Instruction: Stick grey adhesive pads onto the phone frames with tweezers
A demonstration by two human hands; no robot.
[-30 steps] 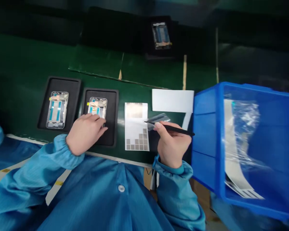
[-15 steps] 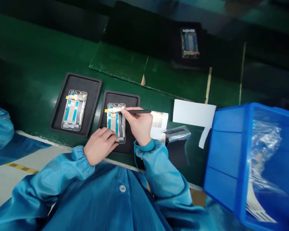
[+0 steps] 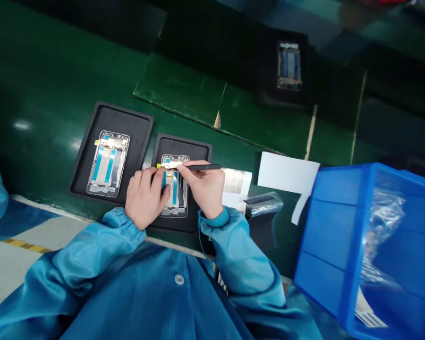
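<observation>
Right hand [image 3: 204, 190] pinches tweezers [image 3: 198, 167] over phone frame [image 3: 174, 192]; left hand [image 3: 146, 198] presses it, fingers curled.

On the green table [image 3: 49, 85] we saw a second black tray [image 3: 88, 156] to the left, carrying a phone frame [image 3: 108, 163]. A third tray [image 3: 286, 66] with another frame lay well beyond. To the right we noted a sticker sheet [image 3: 237, 186], a blank white sheet [image 3: 286, 172], a small plastic bag [image 3: 264, 204] and a blue bin [image 3: 333, 236] holding clear plastic wrapping [image 3: 387, 226]
</observation>
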